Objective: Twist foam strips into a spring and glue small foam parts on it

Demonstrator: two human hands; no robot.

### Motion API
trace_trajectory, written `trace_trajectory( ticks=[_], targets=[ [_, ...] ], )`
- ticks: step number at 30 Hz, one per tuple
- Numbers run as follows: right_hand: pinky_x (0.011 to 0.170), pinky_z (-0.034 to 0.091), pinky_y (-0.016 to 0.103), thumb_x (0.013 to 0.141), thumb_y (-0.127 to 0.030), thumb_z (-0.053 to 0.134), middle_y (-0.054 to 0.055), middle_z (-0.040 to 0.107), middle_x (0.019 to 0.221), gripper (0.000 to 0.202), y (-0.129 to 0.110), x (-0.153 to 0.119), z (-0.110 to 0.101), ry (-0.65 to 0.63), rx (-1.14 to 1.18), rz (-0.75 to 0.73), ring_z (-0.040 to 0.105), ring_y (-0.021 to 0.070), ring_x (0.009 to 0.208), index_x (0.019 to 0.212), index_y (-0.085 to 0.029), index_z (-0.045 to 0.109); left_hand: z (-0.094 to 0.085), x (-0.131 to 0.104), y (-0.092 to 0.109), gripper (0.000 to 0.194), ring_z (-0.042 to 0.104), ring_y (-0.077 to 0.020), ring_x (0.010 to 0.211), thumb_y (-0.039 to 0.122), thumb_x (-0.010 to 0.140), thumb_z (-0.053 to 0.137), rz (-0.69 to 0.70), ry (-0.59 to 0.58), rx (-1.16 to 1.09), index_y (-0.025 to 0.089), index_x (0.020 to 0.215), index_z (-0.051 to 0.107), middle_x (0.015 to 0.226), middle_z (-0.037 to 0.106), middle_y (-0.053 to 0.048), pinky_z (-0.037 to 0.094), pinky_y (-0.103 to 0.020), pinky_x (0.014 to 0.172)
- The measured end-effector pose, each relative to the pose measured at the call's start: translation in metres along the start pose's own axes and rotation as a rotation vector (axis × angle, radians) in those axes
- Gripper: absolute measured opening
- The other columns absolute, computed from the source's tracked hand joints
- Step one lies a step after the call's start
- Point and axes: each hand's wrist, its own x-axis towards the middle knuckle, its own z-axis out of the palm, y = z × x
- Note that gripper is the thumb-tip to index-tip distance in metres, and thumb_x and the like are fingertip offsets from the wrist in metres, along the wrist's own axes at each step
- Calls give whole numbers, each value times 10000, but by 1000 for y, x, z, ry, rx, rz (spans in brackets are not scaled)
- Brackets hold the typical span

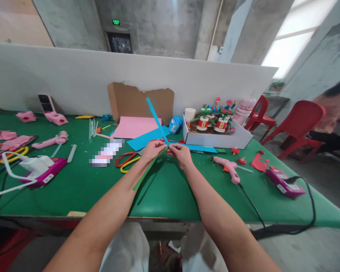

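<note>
My left hand (155, 149) and my right hand (180, 154) meet over the middle of the table, fingers pinched together. Between their fingertips a blue paper strip (155, 116) and a green paper strip (147, 173) come together. The blue one points up and away from me; the green one slants down beside my left forearm. Their joint is mostly covered by my fingers. Just left of my left hand lie scissors (127, 162) with red and yellow handles. Behind my hands are blue paper (143, 139) and a pink sheet (137, 126).
A white box (215, 139) of paper-cup figures stands back right. A pink glue gun (228, 168) and purple power strip (285, 183), both with cords, lie right. Another glue gun (51, 140) and power strip (49, 172) lie left. A cardboard piece (141, 102) leans behind.
</note>
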Motion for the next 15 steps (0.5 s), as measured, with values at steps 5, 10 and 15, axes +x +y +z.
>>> trace_trajectory(
  ticks=[5,10,15],
  targets=[
    [733,597,274,605,-158,813,-4,675,605,181,-6,3,-3,49,230,14,683,134,629,683,-156,650,-1,-1,-1,370,574,-115,598,379,533,833,-75,-7,-241,148,775,674,709,674,-37,465,-259,597],
    [704,594,259,579,-162,837,-23,680,609,222,-3,2,-1,35,240,49,675,118,605,662,-168,632,5,-4,1,405,582,-127,643,373,524,835,-76,-86,-169,137,824,699,786,693,-58,437,-246,569],
    [646,563,204,527,-162,860,-22,678,585,242,-1,-2,2,-12,212,94,650,90,571,632,-150,641,7,-2,-1,335,552,-120,613,386,510,820,18,21,-135,148,685,661,691,650,-18,440,-263,598]
  ],
)
